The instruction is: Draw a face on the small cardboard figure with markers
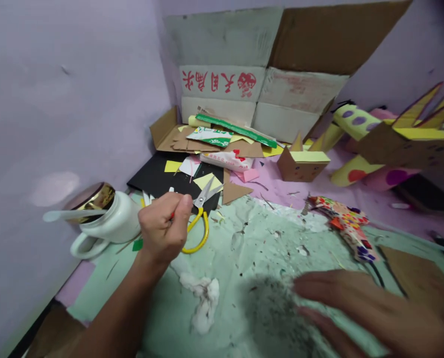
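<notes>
One pair of scissors (201, 201) is seen just beyond the left grip (164, 226), toward the far edge of the bench (231, 258) and slightly to the right. Its long axis is drawn from yellow handle loops, partly hidden behind the thumb, to parted blades pointed at the far edge and a little rightward. Whether the loops are touched by the fist cannot be told. The left grip is tightly closed; a trace of red is shown at the fingers, but what, if anything, is enclosed cannot be made out.

Closer to the near edge, between the two forearms, a crumpled white wad (206, 298) is found, its longer axis directed from near the left wrist toward the near edge and slightly right. It is more nearly neighboured by the left grip; the right grip (360, 303) is set well apart, toward the right edge. There the fingers, though blurred, are extended and parted, with nothing seen between them, and are pointed leftward. At their tips a dark grey patch (269, 313) is shown, too blurred to be identified. Farther toward the far edge, the flower-patterned glue gun (351, 226) is located.
</notes>
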Motion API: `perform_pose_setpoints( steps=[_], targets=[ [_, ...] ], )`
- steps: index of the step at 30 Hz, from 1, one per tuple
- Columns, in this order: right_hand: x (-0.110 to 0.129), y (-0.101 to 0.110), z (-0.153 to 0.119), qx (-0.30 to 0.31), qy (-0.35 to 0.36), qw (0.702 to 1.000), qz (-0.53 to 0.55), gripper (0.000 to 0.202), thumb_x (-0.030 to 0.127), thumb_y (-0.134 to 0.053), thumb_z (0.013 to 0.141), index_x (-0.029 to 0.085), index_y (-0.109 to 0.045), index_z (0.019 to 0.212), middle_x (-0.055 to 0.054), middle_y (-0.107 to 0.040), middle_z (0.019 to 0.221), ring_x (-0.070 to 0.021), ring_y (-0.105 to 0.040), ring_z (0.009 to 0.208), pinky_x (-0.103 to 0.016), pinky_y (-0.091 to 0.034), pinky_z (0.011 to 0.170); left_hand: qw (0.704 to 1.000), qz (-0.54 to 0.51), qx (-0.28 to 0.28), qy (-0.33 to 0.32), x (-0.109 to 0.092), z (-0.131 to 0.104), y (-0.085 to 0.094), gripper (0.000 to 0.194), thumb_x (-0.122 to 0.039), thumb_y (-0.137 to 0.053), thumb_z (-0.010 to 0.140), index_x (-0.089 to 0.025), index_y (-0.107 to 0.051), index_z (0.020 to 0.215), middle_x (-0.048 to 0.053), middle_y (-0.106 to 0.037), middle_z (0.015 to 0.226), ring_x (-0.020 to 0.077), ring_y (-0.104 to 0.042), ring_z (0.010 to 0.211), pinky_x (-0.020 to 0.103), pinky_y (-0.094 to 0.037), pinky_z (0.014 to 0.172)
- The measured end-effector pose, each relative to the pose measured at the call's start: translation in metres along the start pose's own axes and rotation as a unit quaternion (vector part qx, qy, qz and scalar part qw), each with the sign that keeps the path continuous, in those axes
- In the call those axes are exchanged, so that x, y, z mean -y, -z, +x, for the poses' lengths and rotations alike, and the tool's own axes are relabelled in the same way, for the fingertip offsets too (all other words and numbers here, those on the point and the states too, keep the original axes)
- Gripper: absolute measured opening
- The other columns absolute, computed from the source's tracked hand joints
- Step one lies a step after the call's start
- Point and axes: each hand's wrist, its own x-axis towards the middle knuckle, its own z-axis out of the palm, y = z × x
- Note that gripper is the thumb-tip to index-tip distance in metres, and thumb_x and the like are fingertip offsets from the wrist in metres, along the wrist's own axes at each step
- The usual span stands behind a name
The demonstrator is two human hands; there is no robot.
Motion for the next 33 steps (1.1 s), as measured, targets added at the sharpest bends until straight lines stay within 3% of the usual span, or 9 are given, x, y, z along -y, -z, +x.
perform_pose_setpoints(
  steps=[3, 6, 9, 14, 17, 19, 23, 30, 33],
  targets=[
    [0.05, -0.059, 0.041, 0.025, 0.213, 0.976, -0.042, 0.031, 0.029, -0.046, 0.097, 0.015, -0.061, 0.12, -0.012, -0.067, 0.121, -0.028, -0.065, 0.107, -0.04, -0.059, 0.084, 1.0, 0.027, 0.008, -0.01, 0.0, 0.0, 0.0, 0.03, -0.025, -0.05, 0.091, -0.019, -0.061, 0.064, -0.001, -0.06, 0.061, 0.012, -0.055, 0.055, 0.027, -0.04, 0.054],
    [0.068, -0.115, 0.053, 0.006, 0.224, 0.97, -0.095, 0.032, 0.016, -0.038, 0.098, 0.005, -0.063, 0.114, -0.013, -0.066, 0.122, -0.0246, -0.061, 0.114, -0.034, -0.054, 0.093, 0.997, 0.056, 0.019, -0.047, 0.001, -0.002, -0.002, 0.025, -0.022, -0.053, 0.089, -0.021, -0.062, 0.066, -0.002, -0.063, 0.062, 0.0123, -0.058, 0.057, 0.027, -0.041, 0.055],
    [0.067, -0.134, 0.047, -0.066, 0.253, 0.96, -0.101, 0.034, 0.009, -0.035, 0.096, 0.003, -0.068, 0.099, -0.012, -0.072, 0.106, -0.025, -0.067, 0.099, -0.034, -0.057, 0.086, 0.994, 0.056, 0.031, -0.093, 0.001, -0.003, -0.004, 0.025, -0.02, -0.052, 0.089, -0.021, -0.06, 0.065, -0.001, -0.063, 0.06, 0.0135, -0.061, 0.059, 0.027, -0.041, 0.056],
    [0.051, -0.088, 0.021, -0.091, 0.256, 0.961, -0.049, 0.027, 0.009, -0.042, 0.096, 0.01, -0.069, 0.09, -0.006, -0.076, 0.094, -0.0181, -0.069, 0.09, -0.025, -0.056, 0.088, 0.992, 0.065, 0.035, -0.107, 0.001, -0.004, -0.007, 0.022, -0.019, -0.053, 0.088, -0.02, -0.062, 0.068, -0.001, -0.064, 0.062, 0.0131, -0.06, 0.058, 0.027, -0.041, 0.055],
    [0.028, -0.052, -0.003, -0.122, 0.172, 0.975, -0.064, 0.035, 0.007, -0.034, 0.095, 0.008, -0.064, 0.113, -0.009, -0.071, 0.113, -0.0175, -0.058, 0.119, -0.027, -0.047, 0.104, 0.991, 0.073, 0.024, -0.114, 0.001, -0.004, -0.009, 0.024, -0.019, -0.054, 0.087, -0.02, -0.062, 0.065, -0.001, -0.062, 0.058, 0.0125, -0.057, 0.054, 0.027, -0.038, 0.05],
    [0.013, -0.04, -0.016, -0.027, 0.086, 0.993, -0.081, 0.051, -0.003, -0.031, 0.086, 0.01, -0.053, 0.131, -0.01, -0.058, 0.133, -0.017, -0.045, 0.132, -0.031, -0.045, 0.105, 0.989, 0.072, 0.024, -0.123, 0.0, -0.004, -0.011, 0.024, -0.019, -0.055, 0.087, -0.02, -0.061, 0.064, -0.002, -0.061, 0.056, 0.012, -0.055, 0.051, 0.027, -0.037, 0.049],
    [-0.001, -0.045, -0.02, 0.107, 0.059, 0.99, -0.073, 0.055, -0.003, -0.037, 0.083, 0.013, -0.052, 0.134, -0.009, -0.052, 0.139, -0.0199, -0.043, 0.132, -0.036, -0.044, 0.105, 0.986, 0.066, 0.046, -0.144, -0.003, -0.008, -0.017, 0.024, -0.017, -0.055, 0.086, -0.02, -0.058, 0.062, -0.003, -0.058, 0.056, 0.0108, -0.052, 0.05, 0.026, -0.037, 0.05],
    [0.002, -0.038, -0.015, -0.056, 0.081, 0.995, 0.003, 0.031, 0.009, -0.037, 0.096, 0.012, -0.066, 0.105, -0.012, -0.073, 0.104, -0.0203, -0.069, 0.1, -0.033, -0.059, 0.086, 0.983, 0.069, 0.079, -0.151, 0.003, -0.01, -0.023, 0.026, -0.019, -0.055, 0.086, -0.019, -0.058, 0.06, -0.002, -0.058, 0.055, 0.0114, -0.053, 0.048, 0.026, -0.037, 0.049],
    [0.014, -0.038, -0.024, 0.018, 0.116, 0.99, 0.079, 0.026, 0.011, -0.042, 0.098, 0.014, -0.064, 0.111, -0.01, -0.071, 0.112, -0.0175, -0.062, 0.114, -0.031, -0.051, 0.099, 0.983, 0.07, 0.08, -0.15, 0.005, -0.01, -0.024, 0.026, -0.019, -0.055, 0.086, -0.019, -0.058, 0.06, -0.001, -0.06, 0.056, 0.0118, -0.054, 0.049, 0.027, -0.038, 0.049]
  ],
)
